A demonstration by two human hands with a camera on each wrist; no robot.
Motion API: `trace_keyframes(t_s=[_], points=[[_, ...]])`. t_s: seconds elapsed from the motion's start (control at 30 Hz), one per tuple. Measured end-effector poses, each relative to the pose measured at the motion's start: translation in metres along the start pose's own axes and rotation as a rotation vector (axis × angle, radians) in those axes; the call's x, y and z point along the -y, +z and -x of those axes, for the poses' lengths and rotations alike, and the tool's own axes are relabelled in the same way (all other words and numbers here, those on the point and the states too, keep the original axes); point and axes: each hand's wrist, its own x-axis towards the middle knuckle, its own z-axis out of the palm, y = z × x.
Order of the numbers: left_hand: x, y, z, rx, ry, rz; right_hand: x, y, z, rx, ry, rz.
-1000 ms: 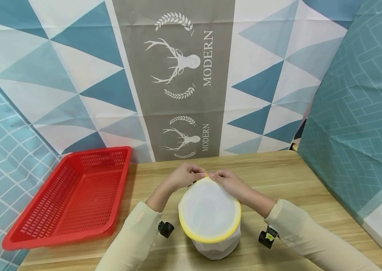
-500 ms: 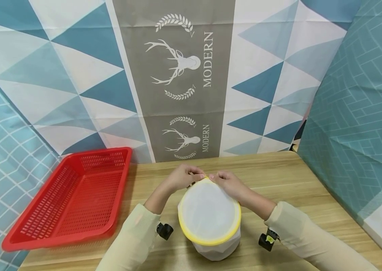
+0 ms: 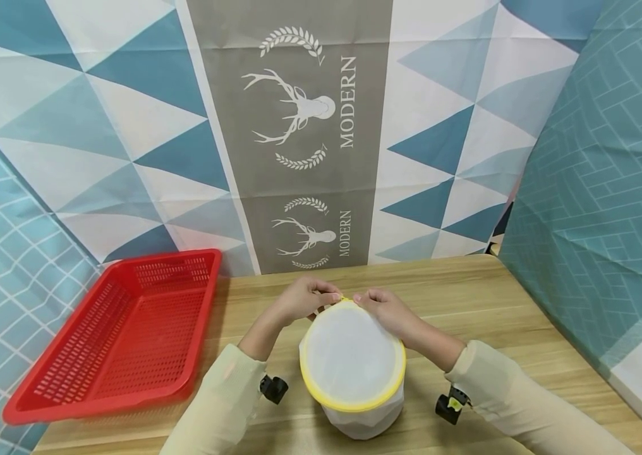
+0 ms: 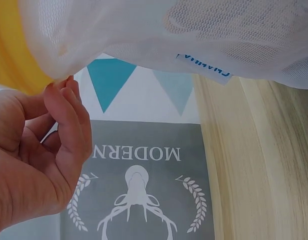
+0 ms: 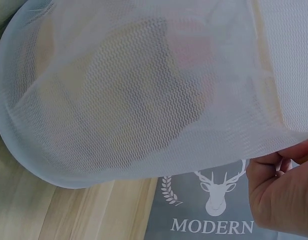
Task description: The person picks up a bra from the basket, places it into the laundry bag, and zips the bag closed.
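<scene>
A white mesh laundry bag, round and drum-shaped with yellow trim, stands on the wooden table. At the far edge of its top, my left hand pinches the yellow trim between thumb and fingers; the left wrist view shows this hand at the yellow band. Just to the right, my right hand pinches the same rim, and its fingertips hold the mesh edge in the right wrist view. Through the mesh, blurred yellowish, pink and dark contents show. A small label with blue letters is on the side.
To the left, a red plastic basket with perforated walls sits on the table. A patterned cloth backdrop rises behind, and a teal brick-pattern sheet stands at the right.
My left hand has shifted slightly left along the rim, so a small gap of yellow trim shows between the two hands. The right hand and bag are nearly still.
</scene>
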Motion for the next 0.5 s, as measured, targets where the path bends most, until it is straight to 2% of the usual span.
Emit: trace_keyframes(t_s=[0.5], points=[[0.0018,-0.0007,0.0029,-0.003,-0.018,0.029,0.0011,-0.0006,0.003,0.024,0.005,-0.02]])
